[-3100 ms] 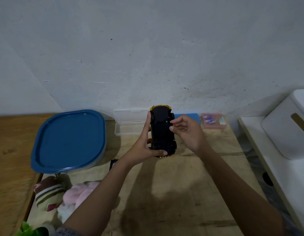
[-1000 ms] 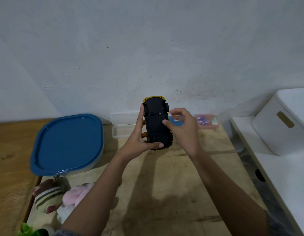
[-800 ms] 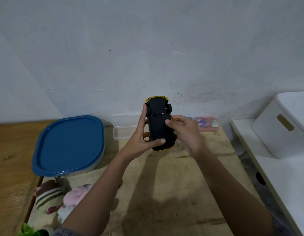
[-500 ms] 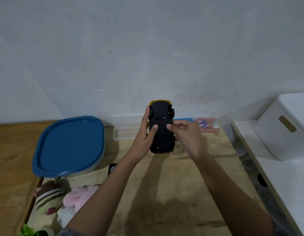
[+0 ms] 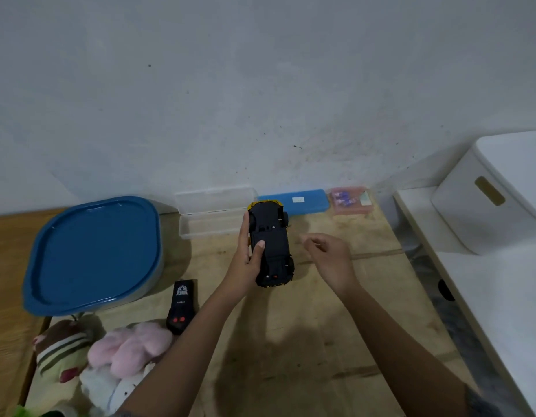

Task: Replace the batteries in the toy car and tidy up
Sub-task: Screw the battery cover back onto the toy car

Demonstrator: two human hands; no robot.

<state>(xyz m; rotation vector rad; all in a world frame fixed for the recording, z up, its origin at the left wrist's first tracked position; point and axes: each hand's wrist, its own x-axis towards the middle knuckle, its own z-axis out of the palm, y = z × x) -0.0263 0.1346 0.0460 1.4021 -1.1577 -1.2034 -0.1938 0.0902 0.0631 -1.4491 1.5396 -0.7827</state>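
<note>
While left grip (image 5: 245,261) clasps the toy car (image 5: 274,251) belly-up, right grip (image 5: 327,254) hangs loose, empty. Underside looks closed; tidy-up likely pending.

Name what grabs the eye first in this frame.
The black toy car, underside up with a yellow nose, stands out at centre, gripped by the left hand above the wooden table. The right hand hovers just beside it, fingers loosely curled, touching nothing. At left sits a big blue-lidded container, with a black remote and plush toys nearer the camera.
</note>
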